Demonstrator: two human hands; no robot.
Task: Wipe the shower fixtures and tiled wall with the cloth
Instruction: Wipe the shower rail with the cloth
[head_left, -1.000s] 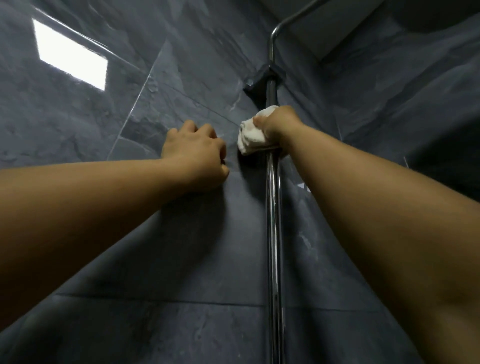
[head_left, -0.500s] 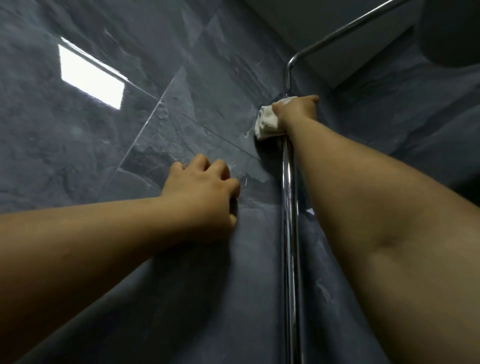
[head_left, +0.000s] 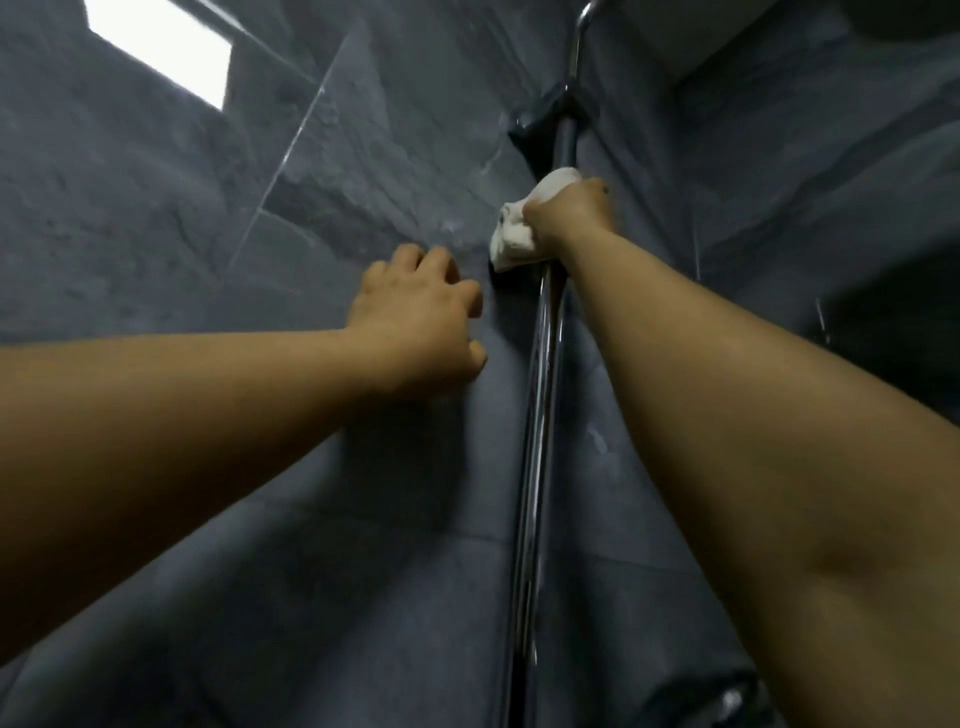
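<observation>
cloth on rail, bracket above

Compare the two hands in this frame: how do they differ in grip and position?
The right hand grips a white cloth against the chrome rail; the left hand holds nothing. The right hand sits higher, on the rail; the left hand is lower, at the tiled wall. The left hand's fingers are loosely bent; the right hand's are mostly hidden round the cloth. Both reach upward.
</observation>
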